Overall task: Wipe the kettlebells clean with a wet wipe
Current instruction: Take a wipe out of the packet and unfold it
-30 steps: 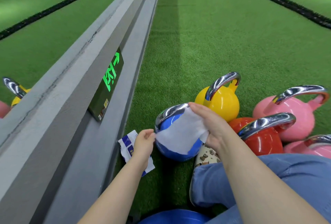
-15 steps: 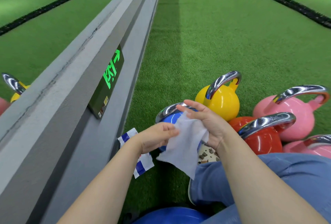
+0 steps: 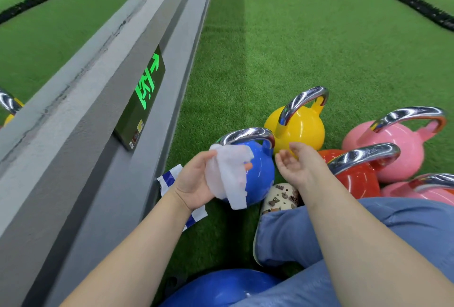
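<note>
I am between strokes: my left hand [image 3: 194, 181] grips the wet wipe [image 3: 229, 174], bunched and hanging in front of the blue kettlebell [image 3: 258, 171], while my right hand [image 3: 298, 164] hovers beside it, fingers loose, holding nothing. Next I judge the wipe must go onto the blue shell or its chrome handle. At 10 o'clock on the grey ledge [image 3: 73, 139] glows a green exit sign [image 3: 147, 88] (arrow only; the wipe packet [image 3: 172, 179] print is unreadable).
</note>
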A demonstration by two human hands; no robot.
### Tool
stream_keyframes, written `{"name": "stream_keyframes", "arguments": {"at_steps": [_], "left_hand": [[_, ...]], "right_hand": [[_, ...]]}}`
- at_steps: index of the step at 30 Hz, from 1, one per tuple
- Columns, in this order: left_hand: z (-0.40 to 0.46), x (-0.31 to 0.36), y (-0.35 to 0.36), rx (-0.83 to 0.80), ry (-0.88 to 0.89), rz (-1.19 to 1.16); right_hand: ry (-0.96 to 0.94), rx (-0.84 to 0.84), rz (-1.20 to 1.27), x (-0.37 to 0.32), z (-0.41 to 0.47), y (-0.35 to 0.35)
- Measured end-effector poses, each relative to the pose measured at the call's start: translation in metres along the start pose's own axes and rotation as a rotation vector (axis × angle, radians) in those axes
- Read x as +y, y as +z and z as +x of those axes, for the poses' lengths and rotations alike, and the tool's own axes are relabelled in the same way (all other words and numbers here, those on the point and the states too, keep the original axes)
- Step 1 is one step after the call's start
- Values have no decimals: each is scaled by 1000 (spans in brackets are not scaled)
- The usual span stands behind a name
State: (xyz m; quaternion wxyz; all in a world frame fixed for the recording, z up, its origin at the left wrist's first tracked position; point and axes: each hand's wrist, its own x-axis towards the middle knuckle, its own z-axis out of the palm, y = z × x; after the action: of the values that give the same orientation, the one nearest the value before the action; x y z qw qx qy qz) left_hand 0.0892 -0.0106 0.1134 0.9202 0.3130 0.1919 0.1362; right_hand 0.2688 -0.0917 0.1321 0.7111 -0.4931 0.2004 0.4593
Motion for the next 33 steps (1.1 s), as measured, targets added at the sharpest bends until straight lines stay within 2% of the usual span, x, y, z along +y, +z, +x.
{"name": "stream_keyframes", "arguments": {"at_steps": [2, 4, 6, 9, 11, 16, 19, 22, 24, 28, 30, 33], "left_hand": [[3, 1, 1, -12, 75, -53], [5, 1, 2, -23, 64, -90], [6, -1, 0, -16, 34, -81], [9, -4, 0, 45, 10, -4], [10, -6, -3, 143, 13, 80], [10, -7, -6, 315, 69, 244], [8, -7, -10, 518, 149, 376], [7, -6, -16, 676, 226, 405], [6, -4, -20, 716, 269, 443], [3, 3, -25, 679, 294, 695], [3, 7, -28, 698, 316, 836], [4, 11, -32, 751, 364, 1105]], "right_hand": [[111, -73, -327, 13, 0, -1], [235, -189, -676, 25, -2, 0], [308, -306, -831, 32, 1, -1], [313, -421, -746, 35, 3, 2], [271, -446, -677, 35, 1, 4], [72, -371, -625, 35, 4, 4], [-48, -291, -612, 37, 7, 5], [-138, -290, -645, 37, 9, 4], [-199, -276, -728, 39, 11, 3], [-317, -194, -843, 42, 14, 7], [-343, -220, -867, 41, 12, 8], [-390, -259, -1033, 42, 10, 7]]}}
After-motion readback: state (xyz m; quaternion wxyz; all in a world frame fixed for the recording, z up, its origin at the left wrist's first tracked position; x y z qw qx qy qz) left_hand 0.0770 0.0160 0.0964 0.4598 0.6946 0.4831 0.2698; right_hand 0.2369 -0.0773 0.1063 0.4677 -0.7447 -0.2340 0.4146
